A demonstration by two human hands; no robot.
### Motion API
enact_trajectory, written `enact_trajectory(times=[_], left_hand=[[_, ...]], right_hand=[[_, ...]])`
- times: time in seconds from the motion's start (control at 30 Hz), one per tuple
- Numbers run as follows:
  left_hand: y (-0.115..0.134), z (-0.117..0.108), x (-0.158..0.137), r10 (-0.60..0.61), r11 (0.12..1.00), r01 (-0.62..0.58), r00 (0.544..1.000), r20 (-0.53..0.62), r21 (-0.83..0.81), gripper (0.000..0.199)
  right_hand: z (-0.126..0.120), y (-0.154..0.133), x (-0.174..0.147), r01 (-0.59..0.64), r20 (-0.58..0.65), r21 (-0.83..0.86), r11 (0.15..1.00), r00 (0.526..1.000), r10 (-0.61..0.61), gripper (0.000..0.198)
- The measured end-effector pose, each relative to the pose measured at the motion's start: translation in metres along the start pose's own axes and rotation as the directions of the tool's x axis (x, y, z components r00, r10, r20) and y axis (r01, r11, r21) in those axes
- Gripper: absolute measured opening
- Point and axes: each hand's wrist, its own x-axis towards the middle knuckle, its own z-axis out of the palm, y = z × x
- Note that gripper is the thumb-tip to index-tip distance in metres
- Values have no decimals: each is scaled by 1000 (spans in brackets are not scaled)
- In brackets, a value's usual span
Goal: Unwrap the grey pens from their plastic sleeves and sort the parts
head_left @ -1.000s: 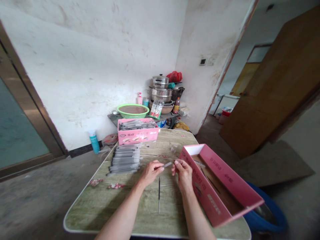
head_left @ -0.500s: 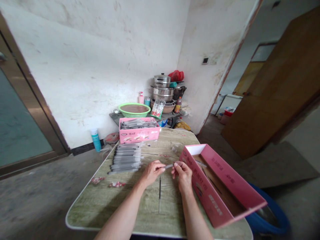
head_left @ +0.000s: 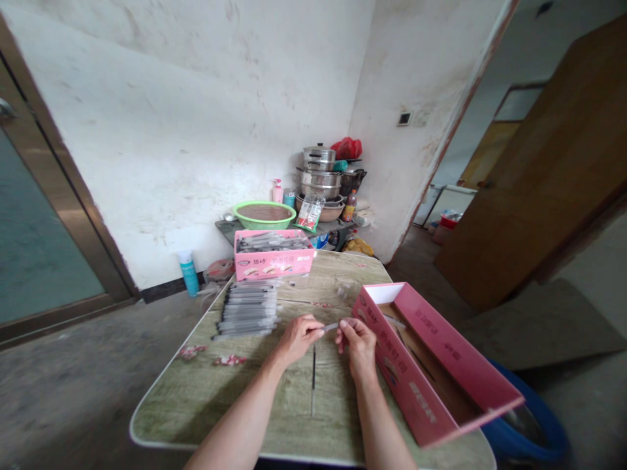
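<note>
Over the middle of the table, a slim grey pen (head_left: 331,326) is held level between my two hands. My left hand (head_left: 298,338) pinches its left end, and the fingers of my right hand (head_left: 357,338) close around its right end, hiding the tip. Left of my hands lies a neat row of several grey, translucent pens (head_left: 249,310). Behind that row stands a pink box (head_left: 273,266) filled with more such pens. Close to my right hand is a long, open pink box (head_left: 406,372) with a few thin pieces on its bottom.
The wood-patterned table (head_left: 210,405) has a pale rim. Beyond it, a green basin (head_left: 264,215) and stacked steel pots (head_left: 319,176) stand on a low surface by the wall. A blue tub (head_left: 533,424) sits at the lower right, and a spray can (head_left: 188,274) stands on the left.
Both hands keep their hold on the pen in almost the same place. The whole view has shifted very slightly; the boxes and the row of pens look the same.
</note>
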Motion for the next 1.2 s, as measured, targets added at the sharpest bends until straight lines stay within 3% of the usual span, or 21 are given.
enact_trajectory(times=[0.23,0.5,1.2], left_hand=[[2,0,-1,-2,1000,2,1000,11,0,29],[1,-1,0,7,1000,-7,1000,8,-3,28],[6,-3,-1,-49,999,49,999,24,-6,38]], right_hand=[[-2,4,0,-12,-69,-59,998,998,8,34],[-5,0,0,5,10,-4,1000,1000,-5,27],[-5,4,-3,20,-34,-218,976,999,-28,40]])
